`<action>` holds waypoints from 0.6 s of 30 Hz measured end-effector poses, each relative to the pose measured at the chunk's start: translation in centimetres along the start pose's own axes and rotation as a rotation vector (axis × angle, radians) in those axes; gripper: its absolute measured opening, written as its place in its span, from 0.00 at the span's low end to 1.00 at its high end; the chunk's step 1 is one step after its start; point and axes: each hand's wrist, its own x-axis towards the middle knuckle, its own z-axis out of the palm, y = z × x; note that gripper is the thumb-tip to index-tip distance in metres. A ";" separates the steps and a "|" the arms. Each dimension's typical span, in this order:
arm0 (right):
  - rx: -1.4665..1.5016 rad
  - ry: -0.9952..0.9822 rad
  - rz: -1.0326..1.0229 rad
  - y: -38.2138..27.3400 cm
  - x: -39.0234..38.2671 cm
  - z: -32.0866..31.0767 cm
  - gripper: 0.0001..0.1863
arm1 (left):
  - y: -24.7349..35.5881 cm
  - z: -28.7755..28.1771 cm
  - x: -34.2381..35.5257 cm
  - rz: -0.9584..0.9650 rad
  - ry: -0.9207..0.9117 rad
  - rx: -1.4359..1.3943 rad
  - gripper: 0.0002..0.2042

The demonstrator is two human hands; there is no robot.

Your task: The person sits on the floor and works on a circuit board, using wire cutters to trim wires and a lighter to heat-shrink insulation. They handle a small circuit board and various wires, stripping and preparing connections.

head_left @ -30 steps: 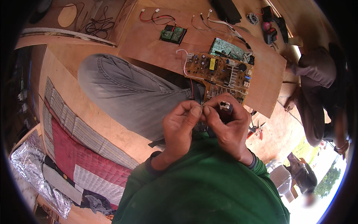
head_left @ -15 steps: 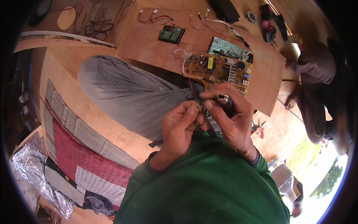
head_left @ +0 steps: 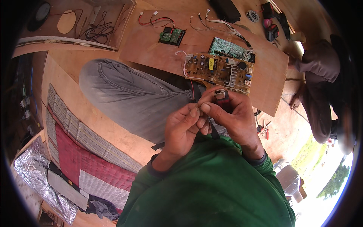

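Observation:
My left hand [head_left: 182,126] is closed, its thumb and fingertips pinched together against the fingertips of my right hand. What they pinch is too small to make out. A thin red wire [head_left: 193,89] runs from near the circuit board down toward the fingers. My right hand [head_left: 233,120] is also closed and holds what looks like a lighter [head_left: 222,97], dark-bodied with a metal top, tucked in the curled fingers behind the pinch. Just beyond the hands lies a brown circuit board [head_left: 198,65] with a silver heat sink and a yellow part.
A wooden board [head_left: 270,89] bears a green circuit board [head_left: 227,47], a smaller green module [head_left: 172,36] and loose cables. Pliers [head_left: 267,130] lie at right, near another person's leg [head_left: 317,102]. A power drill [head_left: 271,30] is far right. An open wooden box [head_left: 72,42] stands far left.
The lighter has tilted in my right hand and now shows more of its body. My right fingers have closed in on the left fingertips, hiding the small glint between them.

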 end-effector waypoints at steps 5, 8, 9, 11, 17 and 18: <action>0.077 0.023 0.014 -0.3 -0.2 0.4 0.10 | -0.1 -0.2 0.0 0.003 0.013 -0.026 0.12; 0.073 0.013 0.008 -0.4 -0.2 0.3 0.09 | -0.1 -0.3 0.0 -0.001 0.023 -0.027 0.12; 0.082 0.023 0.003 -0.1 -0.2 0.5 0.09 | 0.0 -0.3 0.0 -0.003 0.019 -0.033 0.12; 0.071 0.031 0.003 0.0 -0.1 0.5 0.09 | 0.1 -0.3 -0.1 -0.006 0.025 -0.021 0.12; 0.003 0.050 -0.010 0.3 -0.1 0.7 0.08 | 0.2 -0.2 -0.1 -0.005 0.039 0.005 0.12; -0.017 0.035 -0.034 0.8 0.1 0.5 0.09 | 0.2 -0.2 -0.1 -0.006 0.041 0.007 0.12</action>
